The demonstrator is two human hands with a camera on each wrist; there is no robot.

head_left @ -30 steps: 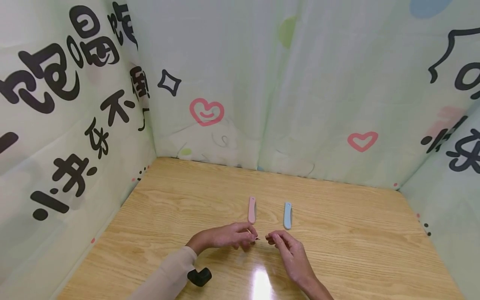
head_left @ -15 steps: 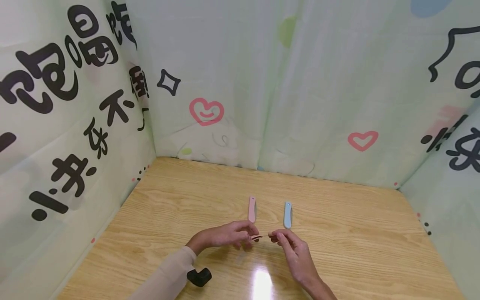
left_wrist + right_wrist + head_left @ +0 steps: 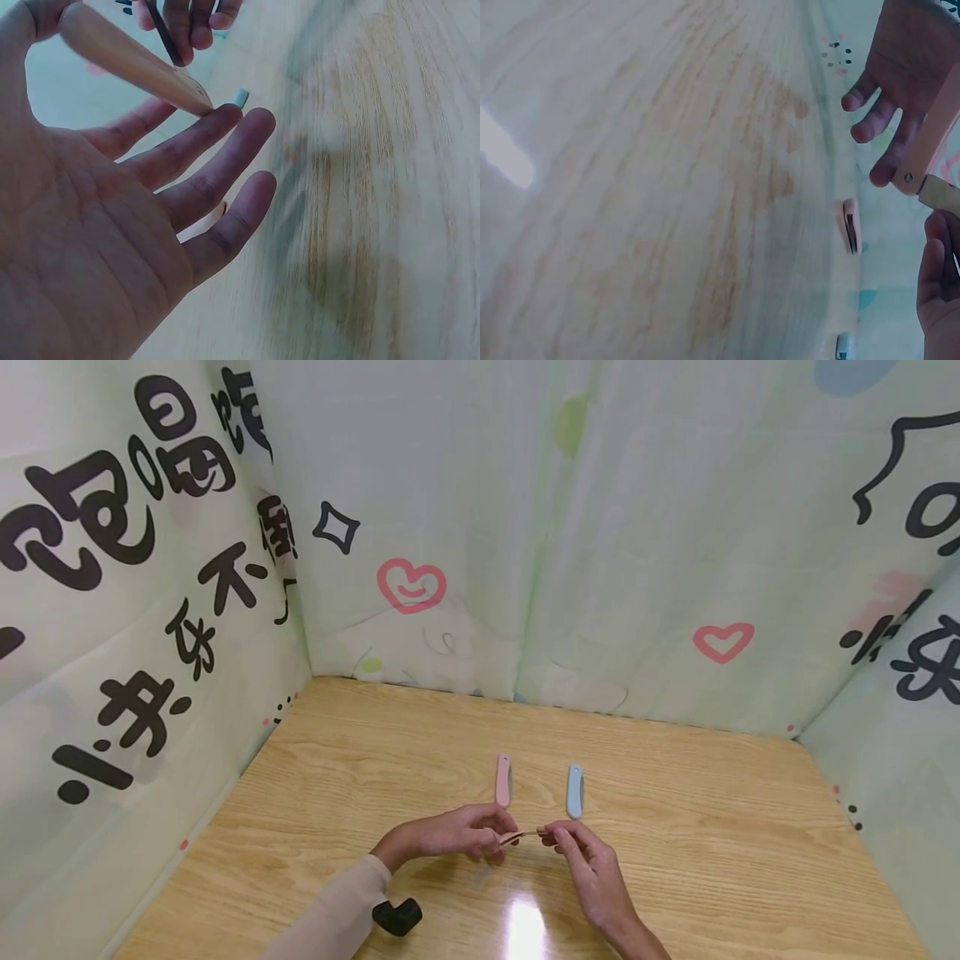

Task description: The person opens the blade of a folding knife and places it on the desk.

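Observation:
A folding knife with a peach-pink handle (image 3: 934, 139) spans the gap between the two hands, above the table. My left hand (image 3: 468, 831) pinches the handle between thumb and fingertips, the other fingers spread out in the left wrist view. My right hand (image 3: 588, 860) pinches the metal blade (image 3: 939, 193), which stands out from the pivot end of the handle; its far part is hidden by the fingers. Beyond the hands lie two folded knives, one pink (image 3: 503, 781) just past the left fingers and one blue (image 3: 575, 792) farther right.
The wooden table (image 3: 697, 843) is bounded at the back and sides by printed cloth curtains (image 3: 480, 527). A black strap piece (image 3: 397, 917) is on the left sleeve. Light glares off the table near its front.
A second ago a gap showed between the hands and the knife was mostly hidden; now it bridges them, the right hand gripping the blade. The right hand has shifted slightly right.

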